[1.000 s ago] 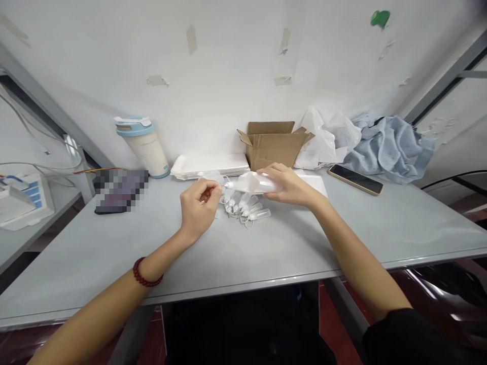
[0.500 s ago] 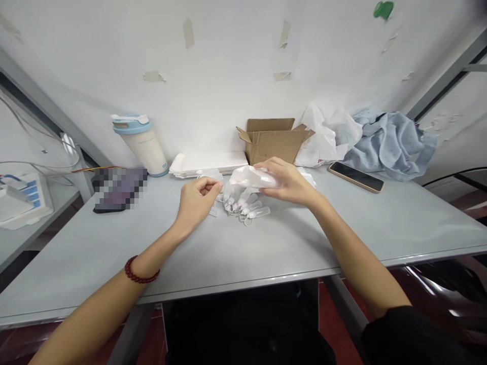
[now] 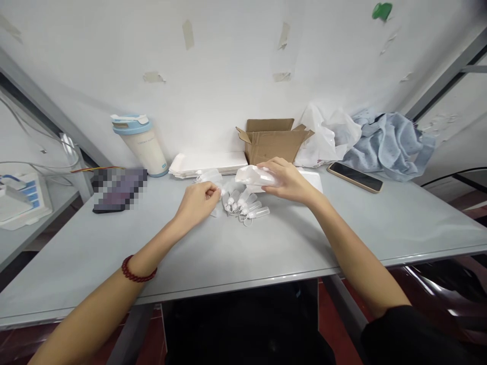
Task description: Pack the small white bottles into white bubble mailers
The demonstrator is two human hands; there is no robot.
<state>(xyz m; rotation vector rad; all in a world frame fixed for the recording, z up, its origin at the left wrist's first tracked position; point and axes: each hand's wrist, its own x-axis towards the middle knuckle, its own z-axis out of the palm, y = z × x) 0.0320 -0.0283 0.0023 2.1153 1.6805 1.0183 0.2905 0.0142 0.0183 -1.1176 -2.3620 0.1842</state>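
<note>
My right hand (image 3: 287, 180) is closed around a white paper bag (image 3: 254, 176), its crumpled mouth facing left; its contents are hard to make out. In front of the bag lies a pile of small clear plastic squeeze bottles (image 3: 245, 203) with white caps and looped straps. At the pile's left edge is my left hand (image 3: 200, 203), thumb and fingertips pinched together. Whatever sits in that pinch, if anything, is too small to tell. Behind the left hand lie more clear bottles (image 3: 209, 175), partly hidden.
A stack of flat white paper (image 3: 209, 162) lies against the wall beside an open cardboard box (image 3: 274, 144). Leftward stand a tumbler (image 3: 142, 147) and a blurred dark object (image 3: 119, 190). At right are a plastic bag (image 3: 327, 137), a phone (image 3: 355, 177) and blue cloth (image 3: 391, 144).
My left hand has turned slightly and its fingers have closed in more. The paper bag in my right hand has shifted a little to the right.
</note>
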